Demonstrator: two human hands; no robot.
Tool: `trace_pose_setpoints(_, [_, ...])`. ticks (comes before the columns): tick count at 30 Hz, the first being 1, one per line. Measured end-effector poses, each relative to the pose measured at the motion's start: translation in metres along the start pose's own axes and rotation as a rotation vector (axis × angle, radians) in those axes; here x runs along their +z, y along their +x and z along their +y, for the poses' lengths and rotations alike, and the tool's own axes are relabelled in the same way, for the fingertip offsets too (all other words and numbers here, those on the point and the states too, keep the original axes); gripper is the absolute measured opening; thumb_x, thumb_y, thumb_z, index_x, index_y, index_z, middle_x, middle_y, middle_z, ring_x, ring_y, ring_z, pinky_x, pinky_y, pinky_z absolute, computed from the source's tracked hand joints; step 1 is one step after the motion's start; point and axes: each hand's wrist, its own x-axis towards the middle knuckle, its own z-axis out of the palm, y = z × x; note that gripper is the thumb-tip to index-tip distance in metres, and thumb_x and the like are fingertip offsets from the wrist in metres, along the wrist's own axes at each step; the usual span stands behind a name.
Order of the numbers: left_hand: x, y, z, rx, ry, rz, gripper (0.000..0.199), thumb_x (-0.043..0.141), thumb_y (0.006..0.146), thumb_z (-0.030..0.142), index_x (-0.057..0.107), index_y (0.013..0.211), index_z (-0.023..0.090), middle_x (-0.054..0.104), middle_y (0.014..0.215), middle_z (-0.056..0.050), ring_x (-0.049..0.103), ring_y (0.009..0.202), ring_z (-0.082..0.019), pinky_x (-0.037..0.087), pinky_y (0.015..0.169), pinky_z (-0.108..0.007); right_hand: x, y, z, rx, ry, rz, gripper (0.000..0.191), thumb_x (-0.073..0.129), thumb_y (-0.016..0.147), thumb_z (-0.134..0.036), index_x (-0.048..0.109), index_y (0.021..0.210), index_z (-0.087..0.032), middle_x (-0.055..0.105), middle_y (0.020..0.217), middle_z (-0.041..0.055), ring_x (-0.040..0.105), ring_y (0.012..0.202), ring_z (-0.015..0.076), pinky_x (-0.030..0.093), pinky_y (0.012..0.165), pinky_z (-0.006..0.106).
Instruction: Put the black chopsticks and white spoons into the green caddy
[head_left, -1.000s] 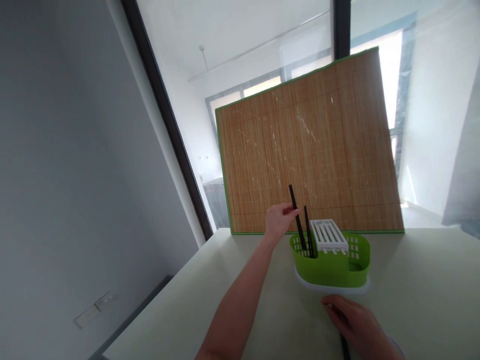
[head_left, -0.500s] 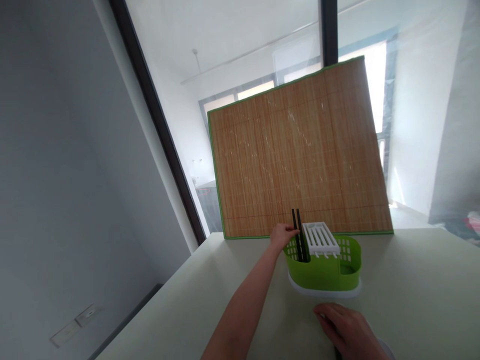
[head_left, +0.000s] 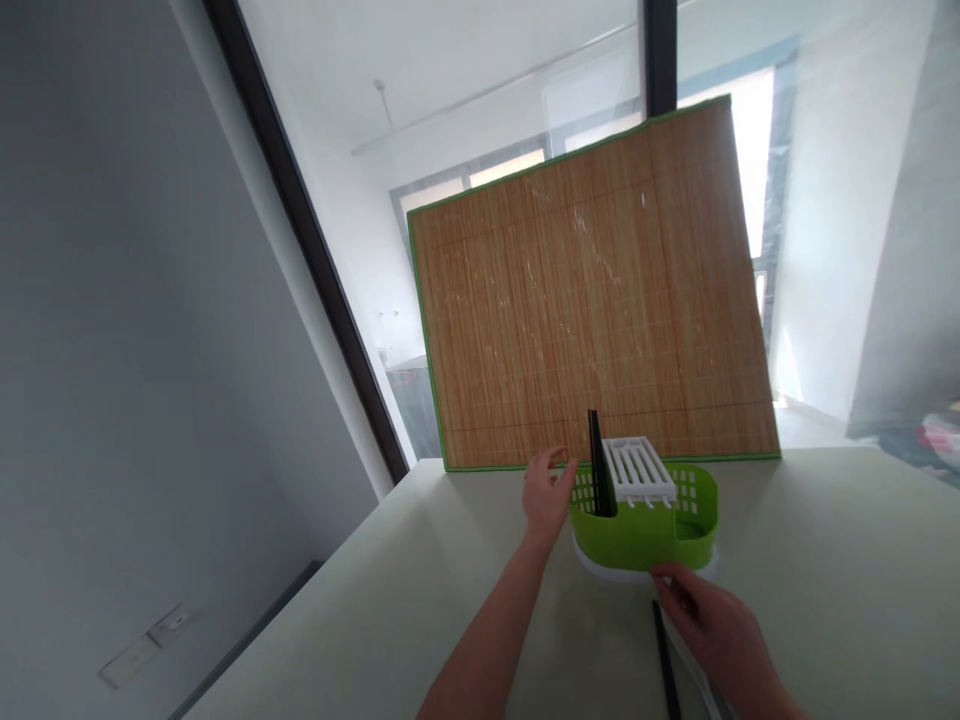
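A green caddy [head_left: 630, 540] with a white base stands on the table, with slotted sides and a white slatted rack [head_left: 637, 470] across its middle. Black chopsticks [head_left: 598, 465] lean upright in its left compartment. My left hand [head_left: 546, 492] is open just left of them, its fingers apart and holding nothing. Close to the caddy's front edge is my right hand [head_left: 712, 615], thumb and fingertips pinched together; whatever may be between them is hidden. Beside it, a black chopstick [head_left: 664, 655] points toward the caddy. A narrow white piece [head_left: 694, 665] shows partly from under that hand.
A bamboo mat [head_left: 592, 310] with green edging stands upright behind the caddy, before a glass partition with a dark frame post [head_left: 660, 60]. The pale table [head_left: 405, 600] reaches toward a grey wall [head_left: 112, 350] on the left.
My left hand has let go of a chopstick, which now rests against the other in the caddy, and drawn back left. My right hand has moved forward toward the caddy, and more black chopstick shows.
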Motion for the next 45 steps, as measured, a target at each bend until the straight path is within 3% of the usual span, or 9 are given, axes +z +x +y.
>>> trace_pose_setpoints(3, [-0.014, -0.060, 0.002, -0.058, -0.148, -0.008, 0.023, 0.049, 0.087, 0.034, 0.060, 0.100, 0.019, 0.063, 0.096, -0.005, 0.056, 0.076, -0.013, 0.047, 0.065, -0.023, -0.006, 0.006, 0.006, 0.118, 0.085, 0.026, 0.034, 0.040, 0.087, -0.052, 0.062, 0.095, -0.026, 0.060, 0.060, -0.0039, 0.058, 0.054, 0.0167, 0.039, 0.054, 0.027])
trace_pose_setpoints(8, [-0.014, -0.154, 0.007, -0.072, 0.111, -0.477, 0.016, 0.060, 0.076, 0.028, 0.063, 0.091, 0.022, 0.064, 0.084, -0.001, 0.058, 0.077, -0.017, 0.046, 0.073, -0.029, -0.015, 0.013, 0.013, 0.196, 0.161, 0.056, 0.034, 0.043, 0.083, -0.050, 0.061, 0.096, -0.024, 0.058, 0.059, -0.0039, 0.057, 0.055, 0.0174, 0.041, 0.056, 0.028])
trace_pose_setpoints(11, [-0.005, -0.176, 0.015, -0.111, 0.400, -0.860, 0.024, 0.065, 0.070, 0.035, 0.066, 0.088, 0.020, 0.067, 0.089, -0.007, 0.060, 0.086, -0.027, 0.046, 0.079, -0.041, -0.017, 0.013, 0.013, 0.177, 0.157, 0.048, 0.034, 0.042, 0.084, -0.050, 0.061, 0.097, -0.024, 0.059, 0.060, -0.0034, 0.058, 0.056, 0.0182, 0.042, 0.057, 0.028])
trace_pose_setpoints(14, [0.001, -0.176, 0.025, -0.163, 0.641, -1.017, 0.029, 0.051, 0.079, 0.028, 0.067, 0.099, 0.013, 0.065, 0.100, -0.020, 0.061, 0.090, -0.036, 0.047, 0.076, -0.050, -0.015, 0.012, 0.011, 0.123, 0.144, 0.033, 0.032, 0.043, 0.085, -0.048, 0.062, 0.094, -0.025, 0.060, 0.058, -0.0035, 0.058, 0.053, 0.0176, 0.042, 0.054, 0.027])
trace_pose_setpoints(19, [-0.015, -0.160, 0.030, -0.157, 0.763, -0.974, 0.037, 0.057, 0.070, 0.013, 0.065, 0.105, 0.006, 0.064, 0.101, -0.024, 0.061, 0.094, -0.038, 0.048, 0.078, -0.047, -0.008, 0.004, -0.004, -0.045, 0.129, -0.038, 0.029, 0.043, 0.088, -0.046, 0.062, 0.093, -0.025, 0.060, 0.057, -0.0038, 0.056, 0.051, 0.0149, 0.041, 0.052, 0.025])
trace_pose_setpoints(26, [-0.071, -0.152, -0.004, -0.210, 0.767, -0.828, 0.030, 0.052, 0.066, 0.012, 0.068, 0.091, 0.013, 0.067, 0.094, -0.016, 0.063, 0.089, -0.030, 0.047, 0.078, -0.037, 0.009, -0.021, -0.035, -0.321, -0.073, -0.265, 0.024, 0.042, 0.089, -0.034, 0.060, 0.077, -0.025, 0.065, 0.068, -0.0018, 0.062, 0.062, 0.0154, 0.040, 0.057, 0.026])
trace_pose_setpoints(31, [-0.096, -0.144, -0.011, -0.168, 0.611, -0.711, 0.017, 0.053, 0.062, 0.016, 0.065, 0.073, 0.018, 0.065, 0.073, -0.005, 0.060, 0.069, -0.019, 0.042, 0.059, -0.025, 0.014, -0.027, -0.046, -0.258, -0.055, -0.436, 0.018, 0.047, 0.084, -0.033, 0.061, 0.077, -0.024, 0.067, 0.067, -0.0013, 0.064, 0.064, 0.0170, 0.040, 0.058, 0.027])
trace_pose_setpoints(38, [-0.073, -0.132, 0.017, -0.154, 0.014, -0.534, 0.018, 0.049, 0.073, 0.016, 0.063, 0.085, 0.017, 0.057, 0.062, 0.003, 0.052, 0.052, -0.010, 0.035, 0.045, -0.018, 0.027, -0.035, -0.052, -0.194, 0.277, -0.652, 0.036, 0.058, 0.070, -0.023, 0.056, 0.106, -0.022, 0.064, 0.064, -0.0052, 0.055, 0.054, 0.0116, 0.034, 0.050, 0.021])
trace_pose_setpoints(45, [-0.041, -0.129, 0.026, -0.154, -0.354, -0.454, 0.009, 0.063, 0.073, 0.021, 0.062, 0.081, 0.016, 0.060, 0.065, 0.001, 0.056, 0.057, -0.011, 0.045, 0.054, -0.019, 0.023, -0.026, -0.044, -0.218, 0.358, -0.428, 0.021, 0.034, 0.092, -0.033, 0.051, 0.089, -0.021, 0.063, 0.071, 0.0008, 0.056, 0.063, 0.0138, 0.041, 0.057, 0.024])
